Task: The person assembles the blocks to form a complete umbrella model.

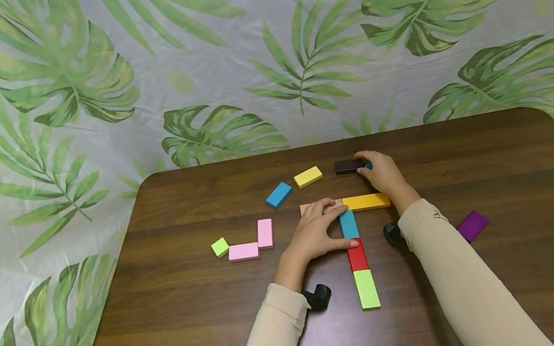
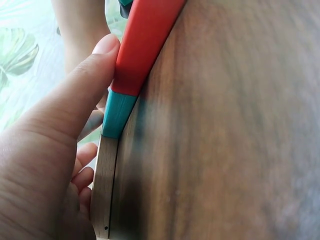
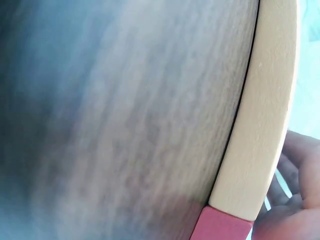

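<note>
Flat coloured blocks form a T on the table. Its top bar has a plain wooden block and an orange block, with a red block at the orange one's right end. Down the stem run a blue block, a red block and a lime green block. My left hand rests with spread fingers over the wooden block, thumb at the stem's red block. Behind the bar my right hand pinches a blue block, mostly hidden by its fingers, beside a black block.
Loose blue and yellow blocks lie behind the bar. Two pink blocks and a small lime green block sit at left. A purple block lies beside the right forearm. A leaf-patterned cloth hangs behind the table.
</note>
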`<state>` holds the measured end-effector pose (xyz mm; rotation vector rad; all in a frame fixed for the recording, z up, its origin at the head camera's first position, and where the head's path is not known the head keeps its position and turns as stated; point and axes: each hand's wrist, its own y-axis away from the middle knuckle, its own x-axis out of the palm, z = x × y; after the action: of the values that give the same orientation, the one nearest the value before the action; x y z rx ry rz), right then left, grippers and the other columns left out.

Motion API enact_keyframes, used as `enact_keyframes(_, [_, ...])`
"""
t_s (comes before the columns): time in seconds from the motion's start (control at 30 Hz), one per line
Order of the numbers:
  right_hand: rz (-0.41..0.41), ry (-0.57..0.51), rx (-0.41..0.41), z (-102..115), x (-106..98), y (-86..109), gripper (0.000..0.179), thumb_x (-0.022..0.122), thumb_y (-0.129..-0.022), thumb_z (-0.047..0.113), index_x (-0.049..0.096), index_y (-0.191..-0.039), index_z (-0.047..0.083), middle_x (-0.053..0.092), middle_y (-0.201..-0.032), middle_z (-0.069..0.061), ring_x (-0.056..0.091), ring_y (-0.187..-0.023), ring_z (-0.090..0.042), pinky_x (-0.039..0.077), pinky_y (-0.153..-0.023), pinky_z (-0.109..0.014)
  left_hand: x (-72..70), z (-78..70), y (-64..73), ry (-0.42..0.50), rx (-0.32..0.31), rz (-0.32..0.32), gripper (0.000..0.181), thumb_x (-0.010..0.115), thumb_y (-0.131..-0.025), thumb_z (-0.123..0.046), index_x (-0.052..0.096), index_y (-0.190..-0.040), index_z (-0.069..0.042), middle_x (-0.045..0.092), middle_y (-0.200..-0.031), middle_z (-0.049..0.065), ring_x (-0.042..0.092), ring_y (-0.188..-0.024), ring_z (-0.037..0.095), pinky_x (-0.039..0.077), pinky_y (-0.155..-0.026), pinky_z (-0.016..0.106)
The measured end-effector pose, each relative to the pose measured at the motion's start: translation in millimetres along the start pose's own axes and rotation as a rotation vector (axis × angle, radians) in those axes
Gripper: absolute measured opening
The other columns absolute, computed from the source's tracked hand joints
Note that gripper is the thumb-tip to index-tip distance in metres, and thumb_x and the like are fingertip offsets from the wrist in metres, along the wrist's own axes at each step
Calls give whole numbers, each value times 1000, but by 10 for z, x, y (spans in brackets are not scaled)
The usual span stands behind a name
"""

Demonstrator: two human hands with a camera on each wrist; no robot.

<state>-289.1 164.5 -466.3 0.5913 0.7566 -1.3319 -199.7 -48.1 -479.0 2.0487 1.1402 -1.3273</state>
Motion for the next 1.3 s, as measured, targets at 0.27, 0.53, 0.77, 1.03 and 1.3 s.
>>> enact_keyframes(0.27, [-1, 0, 11, -3, 9, 5, 36, 52, -91, 8, 48, -127, 3, 41, -131, -21, 35, -120, -38, 30, -96, -50, -2, 1, 0, 2, 4, -4, 77, 64, -67, -63, 44, -133, -30, 34, -134, -3, 24, -125, 14, 26, -101, 35])
enact_keyframes(0.53, [-15, -45, 35, 2, 10, 15, 36, 51, -92, 8, 48, -127, 4, 40, -132, -21, 33, -122, -38, 28, -97, -51, 2, 2, -3, 4, 2, 0, 77, 63, -67, -64, 44, -133, -31, 34, -134, -4, 24, -125, 14, 25, -101, 35])
enact_keyframes(0.77, [-44, -93, 55, -16, 24, 4, 36, 52, -91, 9, 49, -127, 4, 40, -132, -20, 34, -121, -38, 28, -97, -51, 15, 18, -13, 5, 5, -6, 78, 63, -66, -65, 44, -133, -31, 34, -134, -4, 25, -125, 13, 25, -101, 34])
enact_keyframes(1.03, [-74, -167, 85, -9, 11, 30, 36, 53, -91, 11, 50, -126, 6, 43, -130, -19, 37, -119, -38, 32, -94, -51, 22, 21, -12, -4, 8, -6, 77, 63, -67, -64, 43, -133, -31, 34, -134, -3, 25, -125, 14, 25, -101, 34])
enact_keyframes(1.3, [-86, -211, 95, -3, -2, 49, 34, 50, -92, 11, 50, -126, 6, 43, -131, -19, 36, -120, -38, 33, -93, -52, 7, 12, -10, -2, 4, -5, 78, 64, -67, -64, 43, -134, -30, 34, -134, -3, 25, -125, 14, 25, -101, 34])
